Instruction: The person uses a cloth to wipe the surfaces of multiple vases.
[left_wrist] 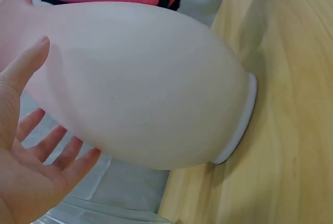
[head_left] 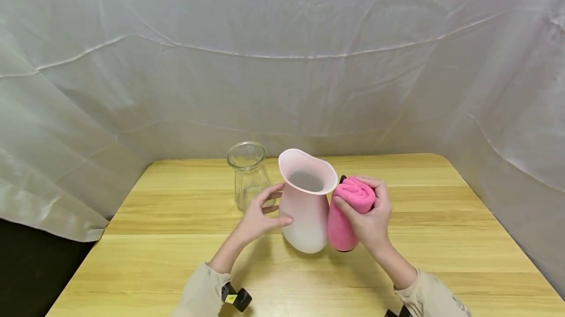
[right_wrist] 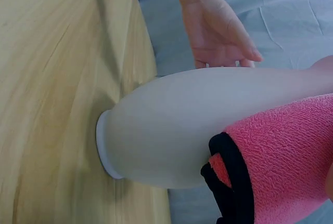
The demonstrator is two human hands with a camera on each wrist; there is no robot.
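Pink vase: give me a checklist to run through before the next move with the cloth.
1. Pink vase upright on the table: ok.
2. Left hand steadying the vase: thumb on its side, fingers spread open, no full grip: not ok.
3. Right hand has a grip on the rolled pink cloth: ok.
4. Cloth against the vase wall: ok, they appear to touch.
5. Glass jar apart from the vase: ok.
6. Vase inside clean: cannot tell.
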